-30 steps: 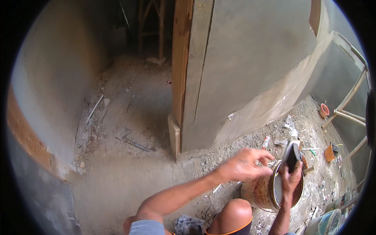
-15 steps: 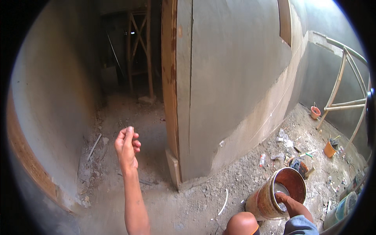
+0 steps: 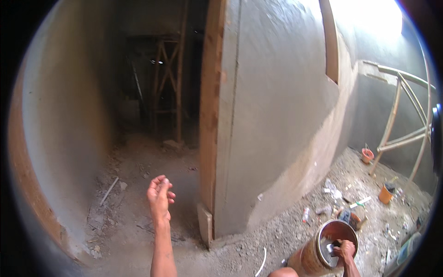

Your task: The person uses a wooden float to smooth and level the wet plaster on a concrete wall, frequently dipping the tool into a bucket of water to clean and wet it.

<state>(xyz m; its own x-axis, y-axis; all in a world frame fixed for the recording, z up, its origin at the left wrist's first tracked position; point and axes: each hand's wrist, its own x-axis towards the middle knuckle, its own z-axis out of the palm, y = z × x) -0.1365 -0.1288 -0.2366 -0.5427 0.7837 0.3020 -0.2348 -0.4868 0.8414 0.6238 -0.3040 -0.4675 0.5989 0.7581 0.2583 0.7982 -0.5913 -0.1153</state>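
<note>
My left hand [image 3: 159, 198] is raised in front of the dark doorway, its fingers loosely bent and apart. It seems to hold nothing. Low on the right, my right hand [image 3: 346, 250] is closed at the mouth of a rusty, stained metal drum [image 3: 310, 254]. From its grip a small dark object with a pale, wet-looking part [image 3: 333, 248] points into the drum; its kind is too small to make out. Greyish liquid [image 3: 326, 243] shows inside the drum. My knee [image 3: 283, 272] is beside the drum.
A wooden door frame [image 3: 211, 115] edges the grey plastered wall [image 3: 277, 101]. Rubble and litter cover the ground [image 3: 240, 258]. An orange bucket [image 3: 386, 194], a small reddish pail [image 3: 367, 156] and a pole scaffold [image 3: 392, 111] stand at right. Another pail [image 3: 404, 254] is at the lower right.
My right hand has come up from inside the drum to its rim with the dark object. The view has tilted up, so the scene sits lower. My left hand stays raised.
</note>
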